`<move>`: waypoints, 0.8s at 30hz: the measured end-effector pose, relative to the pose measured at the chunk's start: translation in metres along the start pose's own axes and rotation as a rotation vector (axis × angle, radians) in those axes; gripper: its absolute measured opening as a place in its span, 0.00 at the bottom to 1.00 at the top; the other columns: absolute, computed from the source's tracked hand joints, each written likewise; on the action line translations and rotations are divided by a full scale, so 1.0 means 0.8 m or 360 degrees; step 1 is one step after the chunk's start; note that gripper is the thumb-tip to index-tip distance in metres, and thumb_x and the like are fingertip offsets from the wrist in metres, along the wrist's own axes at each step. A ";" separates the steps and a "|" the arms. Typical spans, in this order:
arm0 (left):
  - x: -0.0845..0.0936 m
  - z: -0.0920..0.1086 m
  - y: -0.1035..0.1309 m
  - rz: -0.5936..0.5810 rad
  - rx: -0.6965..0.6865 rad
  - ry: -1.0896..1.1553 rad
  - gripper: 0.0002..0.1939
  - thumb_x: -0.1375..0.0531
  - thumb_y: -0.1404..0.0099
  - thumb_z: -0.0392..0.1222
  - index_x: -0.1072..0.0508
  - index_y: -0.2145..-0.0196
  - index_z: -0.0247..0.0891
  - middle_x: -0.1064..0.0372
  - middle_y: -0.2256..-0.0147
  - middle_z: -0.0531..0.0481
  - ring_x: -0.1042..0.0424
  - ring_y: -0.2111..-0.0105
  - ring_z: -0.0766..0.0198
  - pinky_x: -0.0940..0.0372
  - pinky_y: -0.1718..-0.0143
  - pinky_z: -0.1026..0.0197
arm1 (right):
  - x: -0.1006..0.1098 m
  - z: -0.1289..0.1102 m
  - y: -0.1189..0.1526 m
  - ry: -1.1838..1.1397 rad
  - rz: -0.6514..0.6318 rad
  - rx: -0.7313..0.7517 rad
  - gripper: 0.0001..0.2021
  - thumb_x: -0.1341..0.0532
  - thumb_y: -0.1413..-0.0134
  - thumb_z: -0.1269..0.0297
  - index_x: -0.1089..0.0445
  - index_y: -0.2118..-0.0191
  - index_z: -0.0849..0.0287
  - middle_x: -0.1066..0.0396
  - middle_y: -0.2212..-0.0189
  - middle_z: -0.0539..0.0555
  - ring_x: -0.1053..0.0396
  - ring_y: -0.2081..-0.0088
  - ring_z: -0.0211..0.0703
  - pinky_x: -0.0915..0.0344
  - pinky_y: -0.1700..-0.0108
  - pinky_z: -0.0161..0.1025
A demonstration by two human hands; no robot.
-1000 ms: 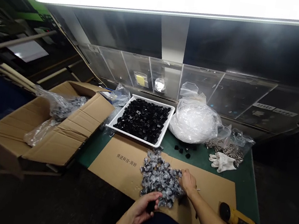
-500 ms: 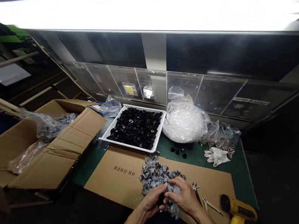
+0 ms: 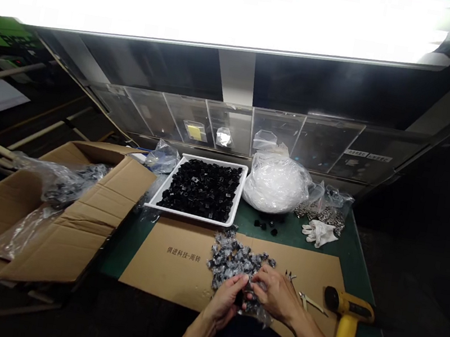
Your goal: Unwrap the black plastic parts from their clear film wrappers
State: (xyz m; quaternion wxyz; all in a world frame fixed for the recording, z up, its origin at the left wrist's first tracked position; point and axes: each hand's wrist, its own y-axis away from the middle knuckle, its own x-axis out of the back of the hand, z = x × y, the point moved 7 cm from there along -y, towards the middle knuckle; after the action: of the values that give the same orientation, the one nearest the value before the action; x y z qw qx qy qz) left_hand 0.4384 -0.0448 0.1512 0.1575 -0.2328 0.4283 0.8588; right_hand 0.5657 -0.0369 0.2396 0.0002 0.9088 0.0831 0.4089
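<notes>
My left hand (image 3: 225, 300) is closed around a small dark part, mostly hidden between the fingers. Close against it, my right hand (image 3: 274, 293) has its fingers pinched at the same spot, over something clear or dark that is too small to name. Both hands are above the near edge of a pile of small plastic-wrapped black parts (image 3: 232, 258), which lies on a flat cardboard sheet (image 3: 174, 274). Some clear wrapping (image 3: 260, 314) shows below my right hand.
Behind stand a white tray (image 3: 239, 196) of black parts and a bulging clear bag (image 3: 277, 185). A white glove (image 3: 319, 233), pliers (image 3: 304, 301) and a yellow power tool (image 3: 348, 324) are at right. An open carton (image 3: 113, 196) stands left.
The whole view has shifted a little. My hands stay together over the pile, and my right fingers have drawn closer together at the held part.
</notes>
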 end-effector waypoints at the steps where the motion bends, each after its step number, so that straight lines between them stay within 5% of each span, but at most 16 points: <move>1: 0.002 0.000 0.002 0.0012 -0.0006 0.0015 0.19 0.35 0.41 0.50 0.29 0.58 0.33 0.33 0.70 0.50 0.32 0.72 0.69 0.41 0.81 0.70 | -0.003 -0.001 0.000 0.0012 0.0003 -0.0002 0.07 0.43 0.43 0.65 0.28 0.68 0.53 0.31 0.68 0.50 0.33 0.69 0.39 0.43 0.67 0.34; 7: 0.009 0.001 0.008 -0.0021 -0.0025 0.0172 0.19 0.33 0.42 0.42 0.30 0.55 0.35 0.30 0.66 0.49 0.30 0.69 0.68 0.38 0.78 0.70 | -0.005 -0.001 0.003 -0.0275 0.0127 -0.0054 0.07 0.44 0.42 0.65 0.32 0.71 0.56 0.32 0.70 0.49 0.34 0.69 0.38 0.42 0.66 0.34; 12: 0.020 -0.004 0.005 -0.0029 0.0061 0.0296 0.18 0.34 0.41 0.40 0.32 0.54 0.34 0.31 0.67 0.50 0.28 0.70 0.68 0.39 0.78 0.72 | 0.009 0.027 0.010 -0.0612 0.0297 -0.0268 0.10 0.43 0.42 0.59 0.33 0.72 0.57 0.33 0.73 0.49 0.35 0.70 0.39 0.41 0.66 0.34; 18: 0.012 -0.006 0.005 -0.0104 0.0111 0.0337 0.19 0.34 0.40 0.40 0.33 0.53 0.34 0.31 0.66 0.50 0.28 0.71 0.69 0.38 0.78 0.72 | -0.017 0.067 0.024 -0.1156 0.0277 -0.0689 0.14 0.40 0.47 0.51 0.32 0.70 0.59 0.35 0.79 0.46 0.40 0.77 0.37 0.43 0.74 0.33; 24: 0.006 -0.004 0.003 -0.0105 0.0151 0.0404 0.20 0.34 0.40 0.41 0.32 0.52 0.35 0.30 0.66 0.51 0.28 0.69 0.69 0.36 0.75 0.71 | -0.025 0.084 0.034 -0.1480 0.0369 -0.0745 0.15 0.41 0.48 0.51 0.30 0.63 0.59 0.29 0.73 0.51 0.33 0.73 0.42 0.36 0.70 0.36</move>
State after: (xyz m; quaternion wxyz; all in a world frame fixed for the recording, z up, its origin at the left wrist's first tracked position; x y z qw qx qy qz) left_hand 0.4340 -0.0481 0.1487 0.1410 -0.3458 0.4770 0.7956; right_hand 0.6065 -0.0626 0.1822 0.1947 0.9729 -0.1203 -0.0323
